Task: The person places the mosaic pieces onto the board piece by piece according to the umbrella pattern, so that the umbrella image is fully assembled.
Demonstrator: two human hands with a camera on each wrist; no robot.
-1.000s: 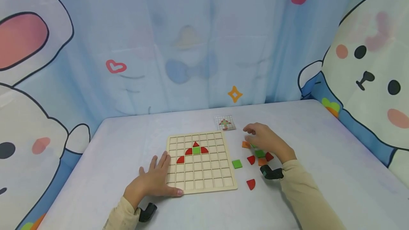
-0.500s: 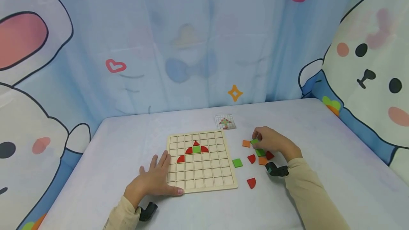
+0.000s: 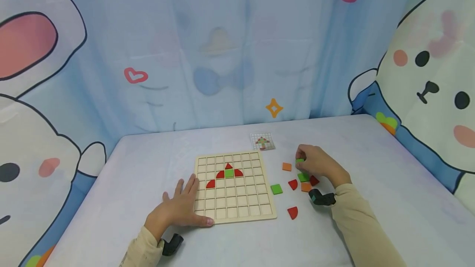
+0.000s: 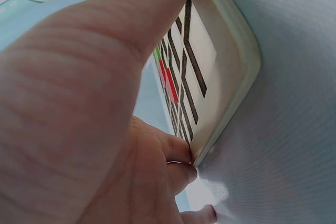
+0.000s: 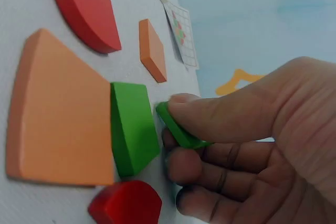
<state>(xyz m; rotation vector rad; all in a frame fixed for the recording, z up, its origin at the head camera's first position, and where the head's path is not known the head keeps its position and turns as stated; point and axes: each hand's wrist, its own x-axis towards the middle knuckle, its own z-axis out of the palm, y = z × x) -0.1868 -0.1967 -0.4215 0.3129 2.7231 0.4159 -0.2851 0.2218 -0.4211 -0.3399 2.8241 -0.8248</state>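
Observation:
My right hand (image 3: pixel 320 163) pinches a green tile (image 5: pixel 181 129) between thumb and fingers, just beyond the loose pieces. Near it lie another green tile (image 5: pixel 135 129), an orange square tile (image 5: pixel 63 119) and a red piece (image 5: pixel 128 203). My left hand (image 3: pixel 178 207) rests with spread fingers at the left edge and near-left corner of a wooden grid board (image 3: pixel 245 207); the thumb lies along the front edge. On the board sit a red triangle (image 3: pixel 228 166), a green square (image 3: pixel 229 173) and several red quarter-round pieces (image 3: pixel 210 184).
A small pattern card (image 3: pixel 262 141) lies behind the board. Right of the board are a green square tile (image 3: pixel 276 189), an orange tile (image 3: pixel 287 167) and red quarter-round pieces (image 3: pixel 292 212). A printed curtain (image 3: pixel 222 94) hangs behind the white table (image 3: pixel 156 151).
My right hand has moved right and down onto the pile and now pinches a green tile, shifted slightly away from the other green one. My left hand stays on the board.

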